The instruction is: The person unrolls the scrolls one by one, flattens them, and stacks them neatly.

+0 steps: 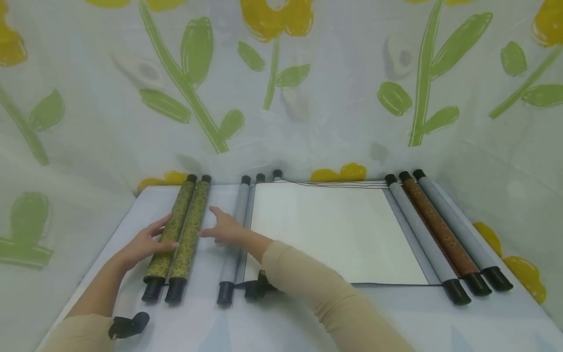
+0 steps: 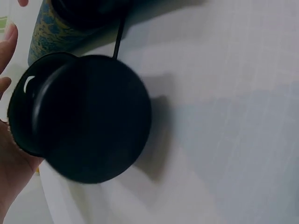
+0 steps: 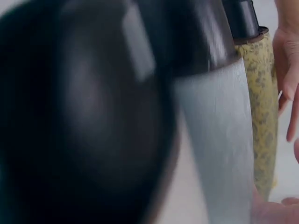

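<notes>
Left hand (image 1: 142, 243) rests with straight fingers on two green scrolls (image 1: 178, 234); right hand (image 1: 224, 228) hovers slack, holding nothing; unrolled scroll (image 1: 334, 232) right; three rolled scrolls (image 1: 440, 232) far right on surface (image 1: 281, 313).

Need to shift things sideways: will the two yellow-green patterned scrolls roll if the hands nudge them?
Probably. The yellow-green scrolls are round, tightly wound tubes with black end knobs, lying loose on the smooth table. They look stiff. The left hand and right hand flank them, which should check rolling.
</notes>
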{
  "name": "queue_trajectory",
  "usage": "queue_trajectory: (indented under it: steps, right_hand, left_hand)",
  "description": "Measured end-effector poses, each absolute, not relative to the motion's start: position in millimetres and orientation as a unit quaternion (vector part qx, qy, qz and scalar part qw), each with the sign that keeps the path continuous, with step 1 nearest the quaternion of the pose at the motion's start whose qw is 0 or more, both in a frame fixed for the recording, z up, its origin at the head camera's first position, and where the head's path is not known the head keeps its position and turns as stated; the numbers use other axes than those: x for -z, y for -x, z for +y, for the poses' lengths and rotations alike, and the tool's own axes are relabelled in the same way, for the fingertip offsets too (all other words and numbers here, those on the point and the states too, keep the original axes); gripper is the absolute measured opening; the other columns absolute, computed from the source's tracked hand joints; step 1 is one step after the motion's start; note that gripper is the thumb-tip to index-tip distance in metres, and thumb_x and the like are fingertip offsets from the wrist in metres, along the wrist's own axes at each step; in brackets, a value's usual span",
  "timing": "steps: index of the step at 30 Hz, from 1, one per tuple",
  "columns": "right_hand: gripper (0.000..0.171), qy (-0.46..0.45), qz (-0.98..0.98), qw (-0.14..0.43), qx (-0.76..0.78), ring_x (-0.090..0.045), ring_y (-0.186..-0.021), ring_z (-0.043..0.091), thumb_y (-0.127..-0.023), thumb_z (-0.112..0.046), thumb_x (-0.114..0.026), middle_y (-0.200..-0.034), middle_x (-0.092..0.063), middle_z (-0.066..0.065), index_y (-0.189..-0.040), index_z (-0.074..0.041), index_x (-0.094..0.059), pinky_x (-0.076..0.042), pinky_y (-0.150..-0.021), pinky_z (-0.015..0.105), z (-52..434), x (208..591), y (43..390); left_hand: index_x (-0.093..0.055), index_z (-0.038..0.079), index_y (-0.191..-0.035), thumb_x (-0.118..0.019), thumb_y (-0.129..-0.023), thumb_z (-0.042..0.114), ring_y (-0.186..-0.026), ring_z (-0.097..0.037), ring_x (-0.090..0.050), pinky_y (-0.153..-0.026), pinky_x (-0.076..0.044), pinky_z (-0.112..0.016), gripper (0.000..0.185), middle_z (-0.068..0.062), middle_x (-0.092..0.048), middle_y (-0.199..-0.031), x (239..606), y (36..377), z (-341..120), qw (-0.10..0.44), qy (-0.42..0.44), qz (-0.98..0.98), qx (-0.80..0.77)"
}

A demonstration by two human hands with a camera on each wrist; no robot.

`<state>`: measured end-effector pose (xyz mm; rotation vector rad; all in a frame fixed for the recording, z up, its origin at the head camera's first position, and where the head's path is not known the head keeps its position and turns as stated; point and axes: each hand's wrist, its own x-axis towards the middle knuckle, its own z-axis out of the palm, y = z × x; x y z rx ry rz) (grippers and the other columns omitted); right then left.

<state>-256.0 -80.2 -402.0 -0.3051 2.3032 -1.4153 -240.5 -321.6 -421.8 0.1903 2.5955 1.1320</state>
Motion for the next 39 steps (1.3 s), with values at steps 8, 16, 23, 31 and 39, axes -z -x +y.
queue_trajectory:
  steps: [8, 16, 23, 31, 39]
  right_hand:
    - [0.074, 0.037, 0.773, 0.226, 0.591, -0.059, -0.109, 0.029, -0.086, -0.012, -0.069, -0.145, -0.04, 0.012, -0.148, -0.019, -0.03, -0.057, -0.069, 0.036, -113, 411, 241]
    - [0.073, 0.046, 0.748, 0.218, 0.625, -0.061, -0.1, 0.028, -0.083, 0.001, -0.068, -0.137, -0.047, 0.018, -0.146, -0.015, -0.034, -0.056, -0.075, 0.038, -122, 417, 244]
    - [0.068, 0.009, 0.691, 0.229, 0.686, -0.062, -0.097, 0.035, -0.085, -0.003, -0.067, -0.131, -0.05, 0.019, -0.144, -0.017, -0.037, -0.053, -0.08, 0.047, -125, 423, 250]
    - [0.074, 0.063, 0.739, 0.217, 0.634, -0.047, -0.123, 0.027, -0.082, -0.01, -0.072, -0.144, -0.04, 0.01, -0.145, -0.025, -0.036, -0.047, -0.091, 0.038, -120, 430, 251]
    - [0.084, 0.132, 0.737, 0.24, 0.617, -0.052, -0.111, 0.025, -0.08, -0.003, -0.072, -0.148, -0.033, 0.011, -0.147, -0.028, -0.028, -0.05, -0.083, 0.035, -110, 423, 245]
  left_hand:
    - [-0.014, 0.011, -0.152, -0.071, -0.083, 0.031, -0.134, -0.058, -0.01, -0.098, -0.018, -0.073, 0.092, -0.032, -0.009, -0.152, 433, 242, -324, 0.148, -0.083, 0.888, -0.427]
    - [-0.015, 0.015, -0.153, -0.069, -0.085, 0.03, -0.13, -0.057, -0.021, -0.097, -0.03, -0.068, 0.088, -0.031, -0.011, -0.152, 430, 238, -321, 0.149, -0.088, 0.883, -0.436]
    - [-0.014, 0.014, -0.153, -0.069, -0.085, 0.027, -0.13, -0.058, -0.021, -0.097, -0.032, -0.067, 0.088, -0.03, -0.007, -0.153, 434, 232, -319, 0.147, -0.1, 0.871, -0.458]
    - [-0.011, 0.018, -0.153, -0.069, -0.084, 0.022, -0.136, -0.056, 0.002, -0.095, -0.013, -0.078, 0.09, -0.025, -0.001, -0.156, 436, 220, -311, 0.174, -0.132, 0.85, -0.479]
    - [-0.011, 0.02, -0.153, -0.073, -0.081, 0.02, -0.137, -0.053, -0.005, -0.1, -0.019, -0.071, 0.095, -0.025, -0.004, -0.156, 438, 208, -302, 0.137, -0.118, 0.849, -0.497]
